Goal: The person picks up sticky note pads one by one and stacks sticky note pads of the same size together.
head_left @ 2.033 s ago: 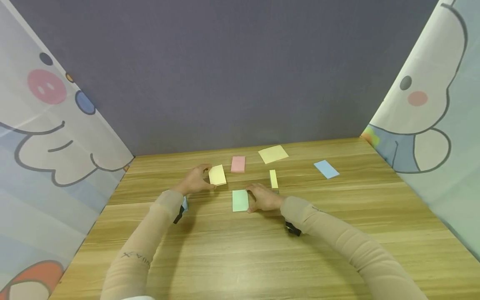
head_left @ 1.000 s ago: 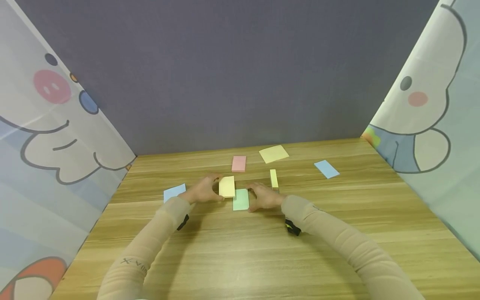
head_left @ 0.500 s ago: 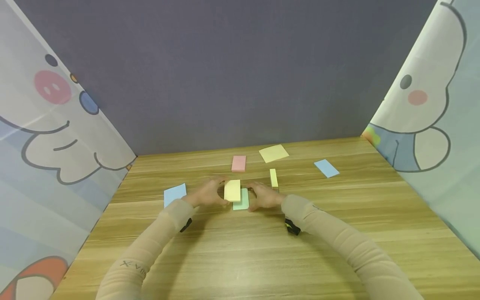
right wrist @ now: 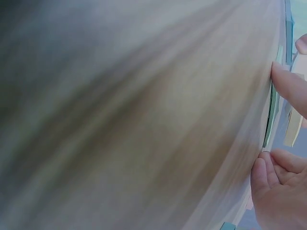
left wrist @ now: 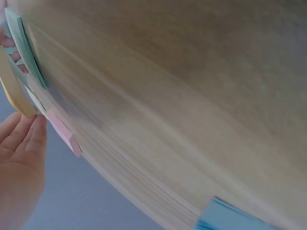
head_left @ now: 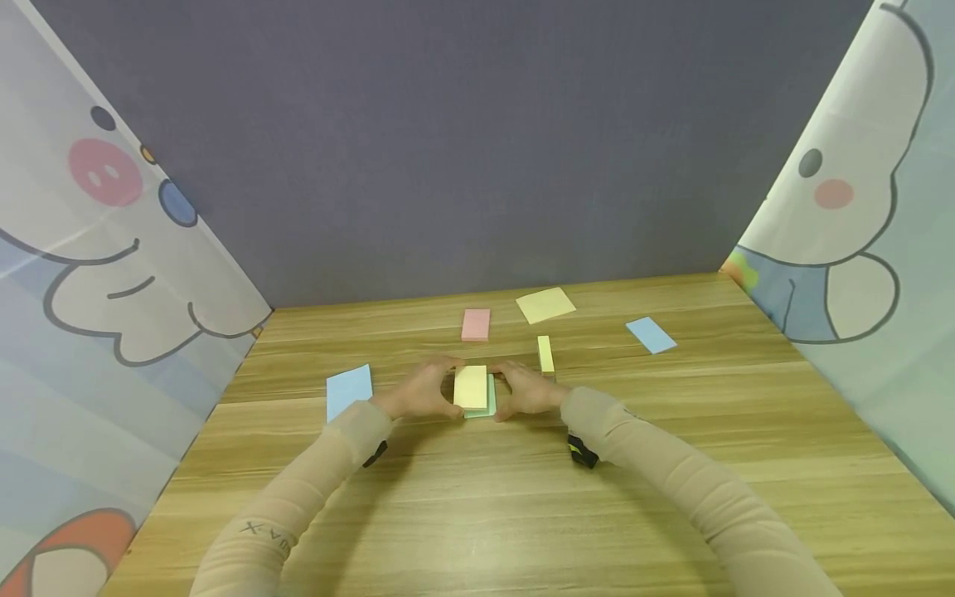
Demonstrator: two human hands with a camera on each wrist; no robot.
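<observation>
My left hand (head_left: 423, 390) grips a pale yellow sticky note pad (head_left: 470, 386) by its two ends, between thumb and fingers. That pad is held over a green sticky note pad (head_left: 492, 398), covering most of it in the head view. A gap shows between the yellow pad (left wrist: 14, 91) and the green pad (left wrist: 26, 50) in the left wrist view. The green pad lies flat on the wooden table, and my right hand (head_left: 525, 390) holds it at its right side, thumb at the near end and fingertips at the far end.
On the table (head_left: 477, 514) lie a pink pad (head_left: 475, 325) behind the hands, a larger yellow pad (head_left: 545, 305) at the back, a narrow yellow pad (head_left: 546, 355) by the right hand, a blue pad (head_left: 651, 334) at right and another blue pad (head_left: 348, 390) at left.
My left hand has carried the yellow pad rightward and nearer, from beside the pink pad to over the green one. My right hand has stayed at the green pad.
</observation>
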